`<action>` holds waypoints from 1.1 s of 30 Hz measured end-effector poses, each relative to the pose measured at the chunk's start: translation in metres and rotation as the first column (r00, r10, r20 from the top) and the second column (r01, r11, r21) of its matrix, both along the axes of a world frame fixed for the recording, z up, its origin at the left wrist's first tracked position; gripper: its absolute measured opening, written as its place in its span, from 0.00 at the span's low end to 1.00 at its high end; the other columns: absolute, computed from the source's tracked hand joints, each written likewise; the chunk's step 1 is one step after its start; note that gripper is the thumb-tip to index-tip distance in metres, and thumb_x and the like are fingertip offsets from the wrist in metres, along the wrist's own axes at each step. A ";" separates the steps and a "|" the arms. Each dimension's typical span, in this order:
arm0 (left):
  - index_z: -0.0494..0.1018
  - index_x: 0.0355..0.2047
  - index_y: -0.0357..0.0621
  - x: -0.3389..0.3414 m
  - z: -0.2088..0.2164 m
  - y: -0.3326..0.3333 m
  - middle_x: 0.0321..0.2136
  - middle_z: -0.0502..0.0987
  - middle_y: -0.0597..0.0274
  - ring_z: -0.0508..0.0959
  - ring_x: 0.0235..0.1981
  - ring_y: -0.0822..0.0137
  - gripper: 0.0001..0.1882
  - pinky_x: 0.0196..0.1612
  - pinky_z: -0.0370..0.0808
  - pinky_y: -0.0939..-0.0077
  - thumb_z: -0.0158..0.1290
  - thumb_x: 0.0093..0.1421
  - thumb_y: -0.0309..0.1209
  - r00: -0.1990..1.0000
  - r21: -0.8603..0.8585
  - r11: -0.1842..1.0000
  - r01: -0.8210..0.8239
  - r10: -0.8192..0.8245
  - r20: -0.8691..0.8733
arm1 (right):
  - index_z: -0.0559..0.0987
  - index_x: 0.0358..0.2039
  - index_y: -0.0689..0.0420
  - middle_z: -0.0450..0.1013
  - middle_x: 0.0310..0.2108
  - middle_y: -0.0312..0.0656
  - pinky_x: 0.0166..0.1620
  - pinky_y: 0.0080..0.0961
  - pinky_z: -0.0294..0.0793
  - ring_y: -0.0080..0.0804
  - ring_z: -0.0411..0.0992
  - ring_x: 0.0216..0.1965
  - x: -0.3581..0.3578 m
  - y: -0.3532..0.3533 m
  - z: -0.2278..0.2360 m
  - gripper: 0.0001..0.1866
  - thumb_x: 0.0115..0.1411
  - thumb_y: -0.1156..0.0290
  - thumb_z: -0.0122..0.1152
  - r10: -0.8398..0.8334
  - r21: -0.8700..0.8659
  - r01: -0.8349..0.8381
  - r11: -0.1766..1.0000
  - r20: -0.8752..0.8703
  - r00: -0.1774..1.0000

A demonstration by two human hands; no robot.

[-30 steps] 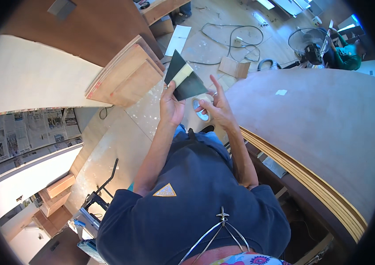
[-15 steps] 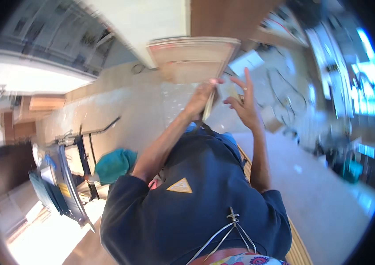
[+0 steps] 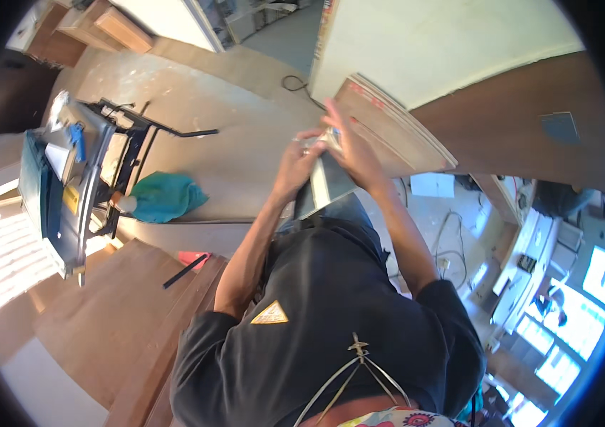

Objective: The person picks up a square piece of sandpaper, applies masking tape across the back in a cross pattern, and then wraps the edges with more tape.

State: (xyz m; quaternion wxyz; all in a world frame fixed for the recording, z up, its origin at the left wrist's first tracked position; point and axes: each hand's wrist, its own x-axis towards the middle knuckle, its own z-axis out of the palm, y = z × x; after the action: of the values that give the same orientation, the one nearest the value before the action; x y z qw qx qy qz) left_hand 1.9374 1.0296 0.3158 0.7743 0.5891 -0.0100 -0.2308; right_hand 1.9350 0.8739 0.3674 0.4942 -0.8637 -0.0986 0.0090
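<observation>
Both hands meet in front of my body, at the far end of a narrow flat piece (image 3: pixel 320 186) that is grey with a pale strip along it. My left hand (image 3: pixel 295 167) is closed round its edge, the thumb lying toward my other hand. My right hand (image 3: pixel 353 156) touches the same end, its fingers stretched out and pointing away, slightly blurred. Something small and pale shows between the hands, too small to name. Just beyond them, a stack of brown panels (image 3: pixel 395 135) leans against a big pale board (image 3: pixel 445 50).
At left lies a machine on a black folding stand (image 3: pixel 124 156), with a teal cloth bag (image 3: pixel 167 197) beside it. Brown boards (image 3: pixel 110 313) lie at lower left, near a black bar (image 3: pixel 185 271). A cable (image 3: pixel 452 238) and a white sheet (image 3: pixel 432 185) are on the floor at right.
My view has turned, so the panel stack now appears farther right. My right hand, earlier raised apart with spread fingers, has come in against the piece. My left hand keeps its hold.
</observation>
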 end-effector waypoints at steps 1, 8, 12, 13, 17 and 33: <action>0.65 0.54 0.35 0.011 -0.005 0.010 0.31 0.80 0.55 0.80 0.31 0.73 0.21 0.30 0.76 0.80 0.53 0.66 0.35 0.997 -0.026 0.998 -0.052 0.050 -0.059 | 0.47 0.71 0.43 0.67 0.58 0.58 0.56 0.42 0.68 0.55 0.69 0.57 0.018 0.008 -0.001 0.43 0.61 0.71 0.59 0.030 -0.011 -0.031 0.999 -0.076 0.997; 0.69 0.48 0.40 0.138 -0.055 0.063 0.28 0.79 0.60 0.77 0.22 0.78 0.14 0.22 0.72 0.84 0.52 0.67 0.36 0.974 -0.042 0.977 -0.208 0.203 -0.101 | 0.46 0.71 0.44 0.69 0.57 0.57 0.55 0.41 0.70 0.55 0.70 0.56 0.166 0.059 -0.059 0.43 0.62 0.64 0.61 0.153 0.095 -0.141 0.985 -0.140 0.978; 0.73 0.40 0.42 0.220 -0.032 0.107 0.23 0.77 0.68 0.73 0.22 0.81 0.11 0.23 0.68 0.84 0.51 0.68 0.38 0.939 0.153 0.937 -0.314 0.330 -0.093 | 0.53 0.69 0.48 0.67 0.59 0.53 0.49 0.32 0.74 0.40 0.75 0.48 0.262 0.093 -0.062 0.37 0.64 0.65 0.60 0.314 0.402 -0.158 0.902 -0.357 0.880; 0.73 0.41 0.42 0.240 -0.025 0.122 0.23 0.77 0.68 0.73 0.22 0.81 0.11 0.23 0.68 0.85 0.51 0.68 0.38 0.938 0.133 0.936 -0.327 0.339 -0.077 | 0.59 0.67 0.52 0.67 0.58 0.51 0.44 0.26 0.75 0.31 0.75 0.44 0.283 0.109 -0.065 0.32 0.64 0.66 0.59 0.379 0.533 -0.164 0.830 -0.323 0.867; 0.74 0.39 0.42 0.305 -0.006 0.189 0.23 0.78 0.68 0.74 0.23 0.81 0.10 0.24 0.70 0.84 0.51 0.68 0.36 0.887 0.207 0.864 -0.458 0.461 0.041 | 0.70 0.58 0.56 0.72 0.52 0.49 0.41 0.24 0.76 0.28 0.76 0.40 0.364 0.175 -0.058 0.23 0.64 0.64 0.59 0.470 0.526 -0.259 0.810 -0.318 0.823; 0.70 0.57 0.50 0.506 0.034 0.479 0.13 0.72 0.58 0.71 0.14 0.69 0.21 0.23 0.67 0.65 0.54 0.64 0.34 0.634 0.616 0.291 -0.732 0.622 0.459 | 0.74 0.44 0.61 0.77 0.32 0.45 0.33 0.21 0.77 0.27 0.77 0.31 0.658 0.458 -0.055 0.13 0.65 0.65 0.56 0.623 0.529 -0.350 0.773 -0.531 0.574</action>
State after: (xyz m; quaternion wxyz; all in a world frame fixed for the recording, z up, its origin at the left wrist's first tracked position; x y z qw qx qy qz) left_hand 2.4436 1.5082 0.3493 0.4699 0.8158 0.2871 0.1770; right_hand 2.5932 1.3323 0.3125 0.6232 -0.6263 -0.1483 0.4444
